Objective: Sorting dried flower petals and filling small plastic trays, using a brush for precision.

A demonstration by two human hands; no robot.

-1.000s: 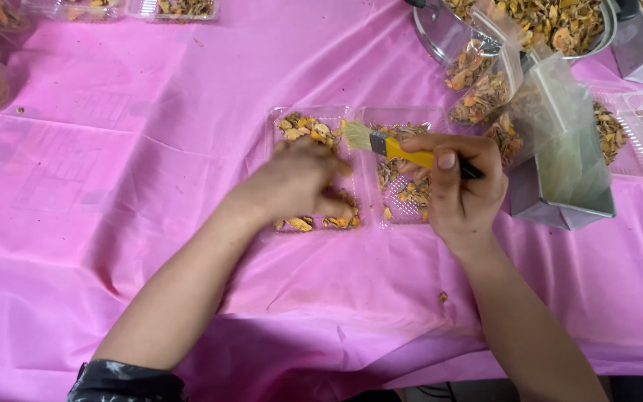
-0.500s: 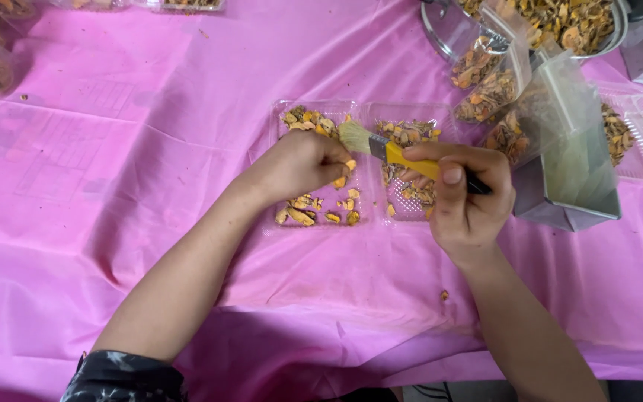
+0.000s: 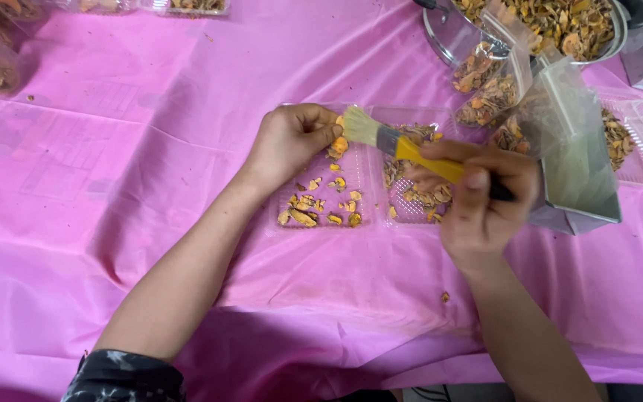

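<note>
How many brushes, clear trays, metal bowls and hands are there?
Brush with a yellow handle: 1
Open clear hinged tray under the hands: 1
Round metal bowl of dried pieces: 1
Hands: 2, left hand and right hand
Total: 5

Bright, even light (soft shadows under forearms), sharp focus throughout.

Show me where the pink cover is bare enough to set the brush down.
Bare pink table cover lies left of the left hand and the clear clamshell tray, and along the near edge. Crowded at right: steel bowl, filled bags, metal scoop.
</note>
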